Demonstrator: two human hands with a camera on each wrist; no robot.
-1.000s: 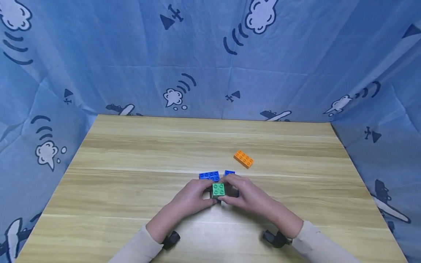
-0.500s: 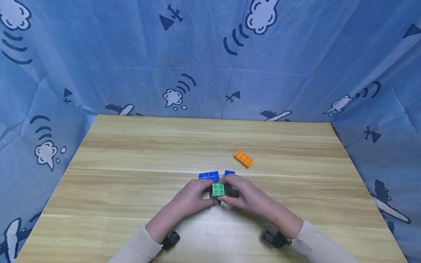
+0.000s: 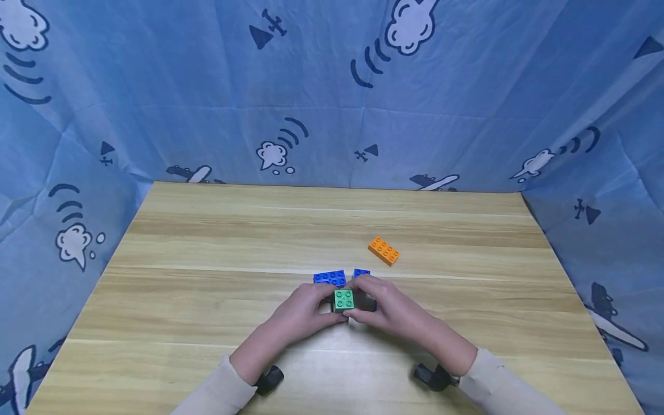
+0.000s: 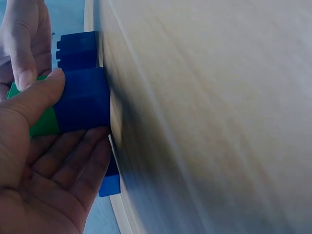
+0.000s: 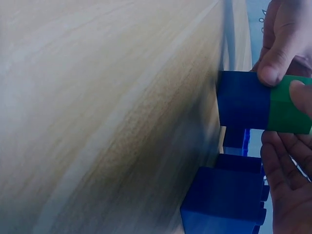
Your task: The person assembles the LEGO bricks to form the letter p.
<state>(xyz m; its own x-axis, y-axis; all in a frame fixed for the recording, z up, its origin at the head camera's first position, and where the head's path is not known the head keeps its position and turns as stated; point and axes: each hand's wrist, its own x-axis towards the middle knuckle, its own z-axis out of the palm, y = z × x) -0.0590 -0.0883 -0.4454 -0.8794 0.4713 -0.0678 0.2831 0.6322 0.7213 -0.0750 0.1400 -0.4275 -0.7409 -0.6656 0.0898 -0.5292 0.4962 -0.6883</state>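
A green toy building brick (image 3: 344,300) sits on top of a blue brick (image 4: 85,100), which rests on the table. My left hand (image 3: 306,308) pinches this stack from the left; its thumb lies across the seam, and its fingers are against the blue brick's far side. From the right, my right hand (image 3: 381,301) pinches the green brick (image 5: 287,111) between thumb and fingers. Beyond the left fingers lies a longer blue brick (image 3: 329,278). Another blue brick (image 3: 362,272) shows partly behind the right fingers. A dark block (image 3: 366,303) under the right hand is mostly hidden.
An orange brick (image 3: 384,251) lies flat farther back, slightly right of the hands. The wooden table (image 3: 233,230) meets a blue patterned curtain (image 3: 321,75) at its back and sides. A black device (image 3: 270,379) is strapped at the left wrist, another black device (image 3: 434,377) at the right.
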